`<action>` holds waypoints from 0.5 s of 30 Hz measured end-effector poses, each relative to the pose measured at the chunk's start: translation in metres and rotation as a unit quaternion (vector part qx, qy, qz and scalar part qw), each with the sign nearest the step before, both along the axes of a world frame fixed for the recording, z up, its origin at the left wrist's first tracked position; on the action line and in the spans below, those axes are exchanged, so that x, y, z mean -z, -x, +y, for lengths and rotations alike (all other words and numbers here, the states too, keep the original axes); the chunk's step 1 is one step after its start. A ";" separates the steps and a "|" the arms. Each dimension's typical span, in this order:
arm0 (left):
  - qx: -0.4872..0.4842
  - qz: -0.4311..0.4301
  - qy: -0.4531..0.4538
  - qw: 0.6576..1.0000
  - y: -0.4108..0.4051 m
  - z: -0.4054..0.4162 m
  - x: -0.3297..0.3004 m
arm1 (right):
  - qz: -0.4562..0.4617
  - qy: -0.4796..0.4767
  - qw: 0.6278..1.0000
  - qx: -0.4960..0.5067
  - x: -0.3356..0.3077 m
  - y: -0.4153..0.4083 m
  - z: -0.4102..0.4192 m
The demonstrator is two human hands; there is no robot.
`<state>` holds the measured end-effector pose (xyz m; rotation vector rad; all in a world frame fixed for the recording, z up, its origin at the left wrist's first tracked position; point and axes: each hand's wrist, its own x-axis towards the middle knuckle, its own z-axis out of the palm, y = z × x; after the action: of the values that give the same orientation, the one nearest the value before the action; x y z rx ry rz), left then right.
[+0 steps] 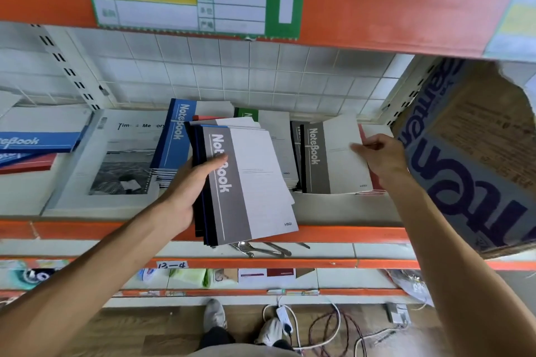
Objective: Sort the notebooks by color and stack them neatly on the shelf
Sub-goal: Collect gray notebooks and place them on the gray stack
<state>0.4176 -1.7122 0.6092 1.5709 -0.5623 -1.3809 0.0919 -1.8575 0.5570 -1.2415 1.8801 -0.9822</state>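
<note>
**Grey notebooks: one bundle in hand, one stack on the shelf**

Item 1, held bundle (246, 182): several notebooks fanned together. The top cover has a grey band printed "NoteBook" in white and a pale panel beside it; dark and blue spines show beneath it. Your left hand (185, 194) grips it by the spine edge, thumb laid across the grey band, fingers hidden under the bundle. Its long axis runs away from you into the shelf, tilted slightly; the near end overhangs the orange shelf edge (348, 233).

Item 2, grey stack (330, 159): same cover design, lying flat on the shelf just beyond your right fingertips. Your right hand (380, 153) pinches the far right corner of its top cover, fingers curled. A red cover edge shows under your palm.

Item 3, blue notebook stack (174, 139): just left of your left thumb, long axis the same way.

Item 4, large black-and-white photo book (116, 159): further left, flat.

Item 5, cardboard box (470, 159): directly right of your right hand, tilted.
</note>
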 end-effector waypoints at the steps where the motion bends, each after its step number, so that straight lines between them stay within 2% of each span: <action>1: -0.002 -0.001 0.001 1.000 -0.001 0.001 0.001 | 0.012 0.000 1.000 -0.006 0.002 -0.002 -0.005; 15: -0.005 -0.004 0.017 1.000 -0.012 0.012 -0.003 | 0.148 -0.016 0.988 -0.037 0.003 -0.025 -0.022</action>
<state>0.4292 -1.7006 0.6125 1.5502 -0.5792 -1.3520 0.1169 -1.8799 0.5535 -1.4926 2.0463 -0.7575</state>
